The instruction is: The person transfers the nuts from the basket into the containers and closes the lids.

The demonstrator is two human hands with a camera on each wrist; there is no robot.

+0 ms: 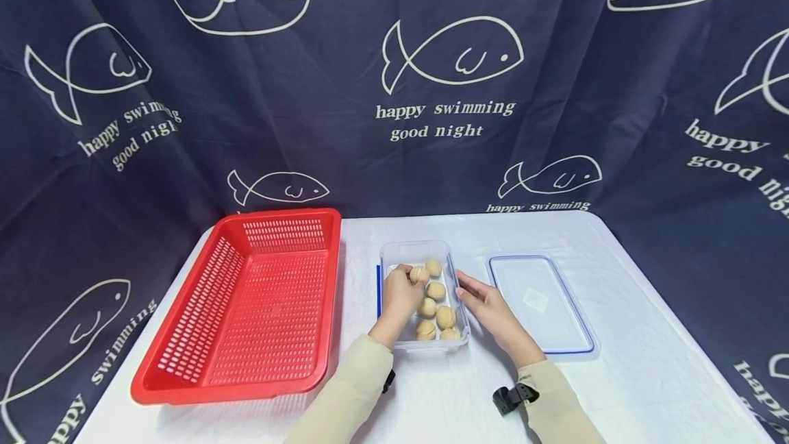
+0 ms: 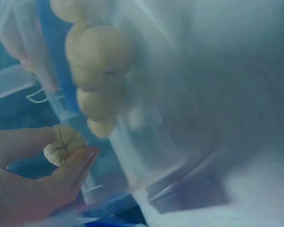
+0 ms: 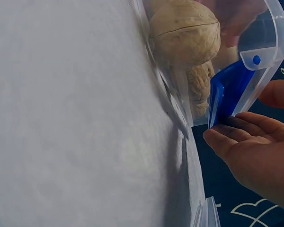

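A walnut [image 1: 420, 274] is pinched between the thumb and fingers of my left hand [image 1: 403, 293], over the far part of a clear plastic box [image 1: 414, 346]. The left wrist view shows this walnut [image 2: 64, 145] held at the fingertips. Several more walnuts [image 1: 435, 291] lie inside the box, mostly along its right side. My right hand [image 1: 490, 307] is at the box's right wall, its fingers extended. Seen from the right wrist, those fingers [image 3: 248, 127] touch the blue latch [image 3: 232, 90] hanging on the box's side.
To the left stands a large red plastic basket [image 1: 329, 334] with perforated walls. A clear lid with a blue seal [image 1: 542, 303] lies flat on the white-covered table [image 1: 647, 362], right of the box. Behind the table hangs a dark blue curtain [image 1: 345, 88] with fish drawings.
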